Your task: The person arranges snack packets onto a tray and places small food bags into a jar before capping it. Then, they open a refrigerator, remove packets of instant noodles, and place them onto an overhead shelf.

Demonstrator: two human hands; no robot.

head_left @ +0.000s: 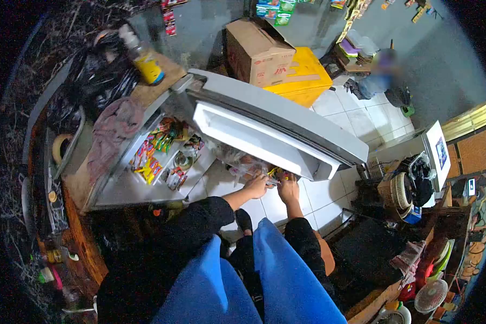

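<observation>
My left hand (257,187) is closed on a crumpled clear plastic bag (241,161), just below the open refrigerator door (286,108). Close beside it, my right hand (289,190) has its fingers curled in by a small yellow packet (276,173); the door's edge and the fingers hide part of what it grips. A white door shelf (254,135) juts out above both hands. To the left, inside the refrigerator, colourful snack packets (148,170) lie beside a compartment with a round jar or roll (183,161).
Behind the door, a cardboard box (259,56) rests on a yellow crate (310,81). A bottle with a yellow label (146,62) and a cloth (116,129) sit on top at left. White floor tiles (324,189) lie beneath; a fan (400,190) stands at right.
</observation>
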